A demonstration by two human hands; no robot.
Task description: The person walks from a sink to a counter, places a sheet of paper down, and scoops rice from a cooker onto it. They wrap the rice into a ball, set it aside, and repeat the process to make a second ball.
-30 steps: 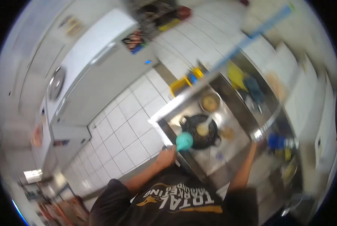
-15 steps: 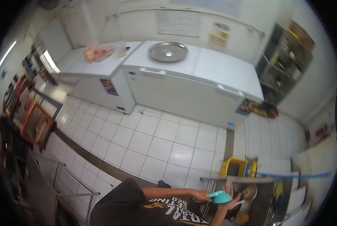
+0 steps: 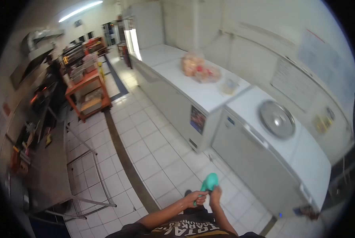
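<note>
A teal plastic scoop [image 3: 211,181] with a rounded bowl is held in front of my waist, bowl up and handle slanting down to the left. My left hand [image 3: 196,197] is wrapped around its handle. Close beside it, my right hand [image 3: 215,195] has its fingers closed at the lower edge of the bowl, where the handle joins. Finer finger detail is blurred.
White chest freezers [image 3: 249,148] run along the right, bearing a round metal tray [image 3: 277,119], a clear container [image 3: 230,85] and bagged food [image 3: 201,70]. To the left stand a metal table [image 3: 52,166] and an orange cart [image 3: 82,85]. Tiled floor [image 3: 145,139] runs between.
My view has swung left, from the sink side toward the aisle. My right hand, spread open against the scoop's bowl before, has closed at its base. My left hand still grips the handle.
</note>
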